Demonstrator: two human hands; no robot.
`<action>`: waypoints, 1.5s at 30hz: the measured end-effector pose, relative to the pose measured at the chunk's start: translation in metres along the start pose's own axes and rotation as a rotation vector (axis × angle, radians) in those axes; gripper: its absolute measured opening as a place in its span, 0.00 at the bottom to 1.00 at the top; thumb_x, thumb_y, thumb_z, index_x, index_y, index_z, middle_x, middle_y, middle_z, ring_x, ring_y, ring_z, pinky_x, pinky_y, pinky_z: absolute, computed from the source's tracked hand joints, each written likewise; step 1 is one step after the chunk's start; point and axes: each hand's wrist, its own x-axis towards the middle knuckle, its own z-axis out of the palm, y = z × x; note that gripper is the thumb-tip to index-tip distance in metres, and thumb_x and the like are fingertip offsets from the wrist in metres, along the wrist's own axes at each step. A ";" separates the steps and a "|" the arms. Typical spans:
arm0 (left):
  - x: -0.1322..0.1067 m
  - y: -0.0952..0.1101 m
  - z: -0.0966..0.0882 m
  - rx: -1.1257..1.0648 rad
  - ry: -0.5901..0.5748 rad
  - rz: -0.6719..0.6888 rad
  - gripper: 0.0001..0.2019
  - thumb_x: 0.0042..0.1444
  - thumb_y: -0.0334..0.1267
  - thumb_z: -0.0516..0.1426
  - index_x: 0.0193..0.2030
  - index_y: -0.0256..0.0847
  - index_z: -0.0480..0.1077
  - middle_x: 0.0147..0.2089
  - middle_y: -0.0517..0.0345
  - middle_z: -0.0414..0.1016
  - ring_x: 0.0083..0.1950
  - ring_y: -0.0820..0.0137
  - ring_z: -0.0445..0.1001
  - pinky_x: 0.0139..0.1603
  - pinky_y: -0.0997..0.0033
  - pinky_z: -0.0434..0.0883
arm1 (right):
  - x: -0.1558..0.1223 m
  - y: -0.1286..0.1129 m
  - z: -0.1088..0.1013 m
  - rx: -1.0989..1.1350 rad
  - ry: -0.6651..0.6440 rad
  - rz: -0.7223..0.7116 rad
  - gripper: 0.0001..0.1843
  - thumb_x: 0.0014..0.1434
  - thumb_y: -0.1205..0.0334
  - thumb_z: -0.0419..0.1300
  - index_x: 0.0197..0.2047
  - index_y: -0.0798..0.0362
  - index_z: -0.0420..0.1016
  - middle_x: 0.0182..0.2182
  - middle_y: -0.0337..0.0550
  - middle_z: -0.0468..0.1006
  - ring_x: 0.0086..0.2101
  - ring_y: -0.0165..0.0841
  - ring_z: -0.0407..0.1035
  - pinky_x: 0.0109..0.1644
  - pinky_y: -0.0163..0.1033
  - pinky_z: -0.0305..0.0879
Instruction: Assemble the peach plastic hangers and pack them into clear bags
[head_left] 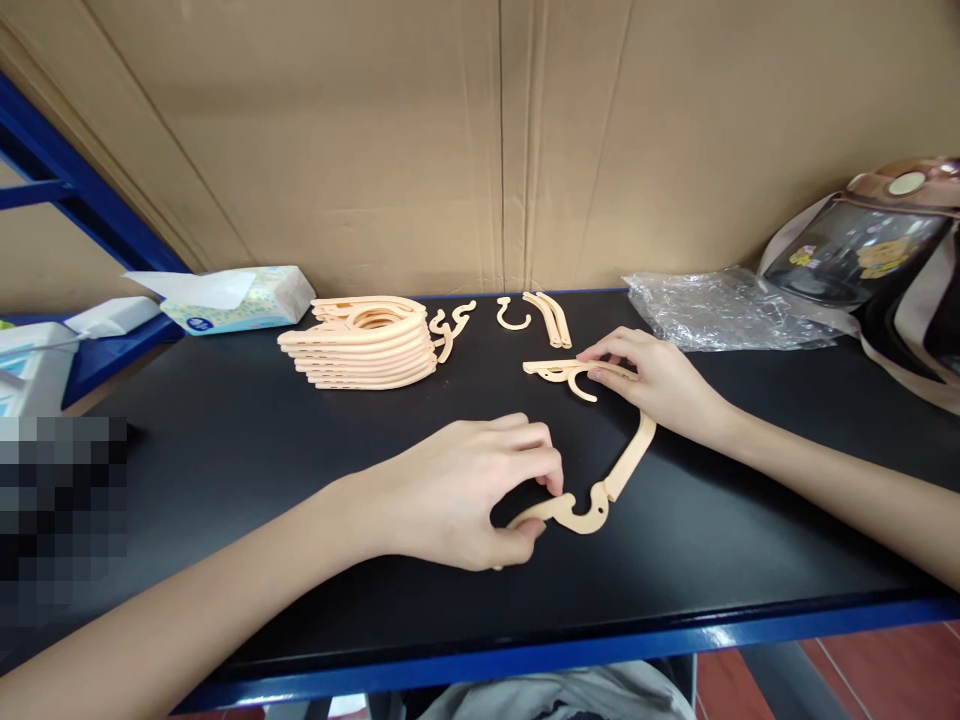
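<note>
My left hand lies on the black table with its fingers pinched on the near end of a peach plastic hanger piece. That piece runs up and right under my right hand. The fingers of my right hand press on a second peach piece with a hook. A stack of several assembled peach hangers sits at the back left of the table. Loose hook parts, a small hook and curved arm strips lie behind the hands.
A tissue pack rests at the back left by a blue shelf frame. A crumpled clear plastic bag and a dark bag with straps sit at the back right. Cardboard forms the back wall.
</note>
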 end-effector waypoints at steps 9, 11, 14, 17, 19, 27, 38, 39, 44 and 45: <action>0.003 -0.021 0.004 0.158 0.196 0.010 0.12 0.66 0.30 0.51 0.49 0.46 0.73 0.53 0.57 0.69 0.49 0.68 0.68 0.50 0.68 0.66 | -0.003 -0.013 -0.005 0.044 -0.075 -0.007 0.10 0.62 0.58 0.59 0.44 0.48 0.78 0.40 0.40 0.77 0.31 0.31 0.70 0.37 0.40 0.66; 0.003 -0.021 0.005 0.212 0.263 -0.079 0.12 0.66 0.33 0.52 0.53 0.44 0.71 0.51 0.56 0.70 0.47 0.68 0.69 0.47 0.68 0.67 | -0.003 -0.015 -0.006 0.032 -0.066 0.006 0.09 0.61 0.59 0.60 0.44 0.49 0.78 0.39 0.39 0.77 0.30 0.30 0.70 0.36 0.38 0.65; 0.003 -0.016 0.005 0.277 0.277 -0.230 0.12 0.67 0.40 0.52 0.53 0.41 0.71 0.44 0.55 0.72 0.43 0.65 0.72 0.42 0.67 0.69 | -0.004 -0.018 -0.006 0.004 -0.045 0.017 0.08 0.60 0.60 0.61 0.43 0.49 0.78 0.37 0.37 0.76 0.26 0.27 0.66 0.33 0.37 0.64; 0.004 -0.007 0.005 0.265 0.235 -0.240 0.17 0.66 0.49 0.51 0.50 0.41 0.73 0.43 0.55 0.74 0.43 0.64 0.73 0.42 0.64 0.70 | -0.005 -0.020 -0.005 -0.017 -0.033 0.014 0.08 0.60 0.62 0.60 0.42 0.48 0.78 0.35 0.36 0.74 0.22 0.25 0.61 0.30 0.36 0.61; 0.004 -0.001 0.006 0.211 0.211 -0.186 0.18 0.65 0.51 0.53 0.49 0.41 0.74 0.46 0.55 0.74 0.45 0.63 0.73 0.44 0.64 0.70 | -0.005 -0.021 -0.004 -0.032 -0.031 0.017 0.09 0.59 0.64 0.59 0.42 0.49 0.78 0.36 0.36 0.73 0.21 0.24 0.60 0.30 0.36 0.61; 0.009 0.012 0.024 0.047 0.228 -0.034 0.32 0.51 0.60 0.62 0.52 0.35 0.70 0.54 0.47 0.71 0.50 0.61 0.70 0.52 0.63 0.70 | -0.006 -0.026 -0.001 -0.092 -0.046 0.008 0.12 0.60 0.65 0.57 0.46 0.50 0.76 0.41 0.39 0.74 0.24 0.26 0.65 0.31 0.36 0.63; 0.010 0.014 0.022 0.081 0.088 0.140 0.14 0.65 0.41 0.53 0.53 0.38 0.71 0.58 0.46 0.68 0.52 0.60 0.70 0.53 0.62 0.68 | -0.006 -0.031 -0.001 -0.214 -0.043 -0.050 0.11 0.64 0.63 0.54 0.47 0.50 0.76 0.43 0.42 0.76 0.30 0.32 0.71 0.33 0.39 0.64; 0.010 0.014 0.023 0.054 0.098 0.124 0.15 0.65 0.45 0.54 0.50 0.37 0.71 0.58 0.46 0.68 0.51 0.60 0.71 0.52 0.63 0.68 | -0.006 -0.031 -0.001 -0.212 -0.048 -0.056 0.11 0.64 0.63 0.54 0.47 0.50 0.75 0.43 0.42 0.76 0.31 0.32 0.71 0.34 0.40 0.64; 0.011 0.011 0.021 -0.042 0.145 -0.016 0.17 0.58 0.53 0.60 0.40 0.39 0.67 0.51 0.51 0.73 0.46 0.63 0.73 0.46 0.66 0.69 | -0.006 -0.030 -0.002 -0.162 -0.067 -0.111 0.11 0.64 0.63 0.55 0.47 0.50 0.75 0.43 0.43 0.77 0.38 0.36 0.72 0.40 0.41 0.65; 0.010 0.010 0.020 -0.055 0.133 -0.042 0.14 0.60 0.48 0.60 0.39 0.39 0.66 0.49 0.52 0.73 0.44 0.65 0.73 0.44 0.67 0.69 | -0.006 -0.030 -0.002 -0.154 -0.071 -0.118 0.11 0.64 0.63 0.55 0.47 0.50 0.75 0.43 0.43 0.77 0.39 0.36 0.72 0.41 0.41 0.65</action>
